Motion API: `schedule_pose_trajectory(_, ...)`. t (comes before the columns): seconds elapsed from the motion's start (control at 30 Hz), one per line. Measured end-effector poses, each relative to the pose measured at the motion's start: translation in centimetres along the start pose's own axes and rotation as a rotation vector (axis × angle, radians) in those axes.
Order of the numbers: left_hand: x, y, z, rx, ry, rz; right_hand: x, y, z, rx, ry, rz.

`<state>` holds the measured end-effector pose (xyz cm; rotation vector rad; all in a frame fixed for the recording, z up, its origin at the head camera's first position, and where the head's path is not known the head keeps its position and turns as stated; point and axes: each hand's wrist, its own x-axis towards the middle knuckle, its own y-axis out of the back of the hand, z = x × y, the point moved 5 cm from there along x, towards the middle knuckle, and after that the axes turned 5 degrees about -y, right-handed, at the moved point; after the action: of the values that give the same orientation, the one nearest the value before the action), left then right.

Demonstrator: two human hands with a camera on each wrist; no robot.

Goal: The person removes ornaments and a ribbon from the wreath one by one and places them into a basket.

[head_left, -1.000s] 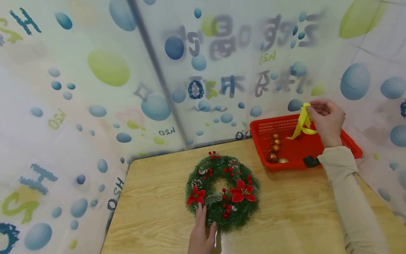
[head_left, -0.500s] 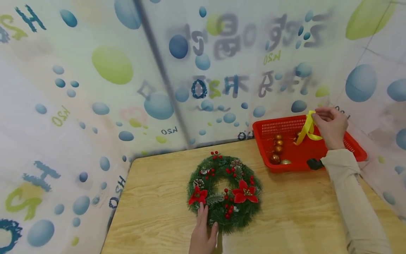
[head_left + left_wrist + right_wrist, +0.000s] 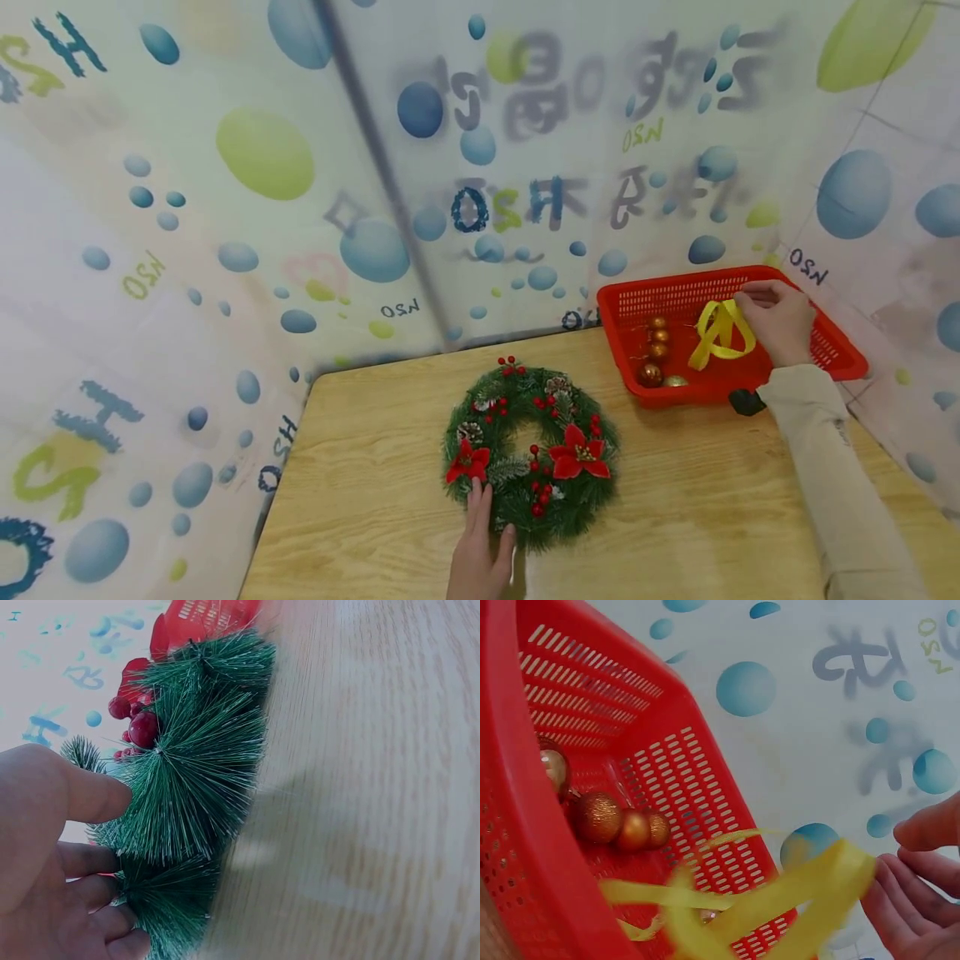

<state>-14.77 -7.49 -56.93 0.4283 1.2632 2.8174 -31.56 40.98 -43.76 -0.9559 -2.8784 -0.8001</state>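
Note:
A green wreath (image 3: 573, 512) with red poinsettias, berries and pine cones lies on the table. My left hand (image 3: 480, 542) rests its extended fingers on the wreath's lower left edge; the left wrist view shows the thumb (image 3: 97, 796) against the green needles. Over the red basket (image 3: 690, 396) is my right hand (image 3: 780, 321), its fingers loosened and the fingertips beside a yellow ribbon (image 3: 724, 329). In the right wrist view the ribbon (image 3: 780, 904) is blurred and hangs in loops inside the basket, its upper end just off the fingertips.
Several gold baubles (image 3: 657, 350) lie in the basket's left part. The wooden table (image 3: 360, 467) meets a printed curtain wall (image 3: 517, 275) at the back. A black object (image 3: 746, 402) shows by the right sleeve, at the basket's front rim.
My right hand has lowered toward the basket, and the ribbon has gone from hanging stretched to looser loops beside the fingers. The left hand stays on the wreath.

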Motion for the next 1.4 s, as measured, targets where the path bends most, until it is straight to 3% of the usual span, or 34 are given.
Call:
schedule_pose_trajectory(0.3,-0.1,0.0,0.1,0.003,-0.021,0.023,-0.8,-0.8,1.2,0.002,0.018,-0.005)
schedule_pose_trajectory(0.6,-0.3,0.2,0.2,0.051,-0.092,0.083,-1.1,-0.7,1.4,0.025,-0.011,0.001)
schedule_pose_trajectory(0.9,-0.2,0.0,-0.1,0.002,-0.007,0.002,-2.2,-1.3,0.8,0.001,-0.017,-0.039)
schedule_pose_trajectory(1.17,-0.1,0.2,0.2,-0.006,-0.006,-0.012,-3.5,-1.5,-0.9,0.126,0.068,-0.021)
schedule_pose_trajectory(1.4,0.2,0.8,-0.2,-0.005,-0.01,-0.037,-4.9,-2.4,-3.3,0.23,0.148,-0.068)
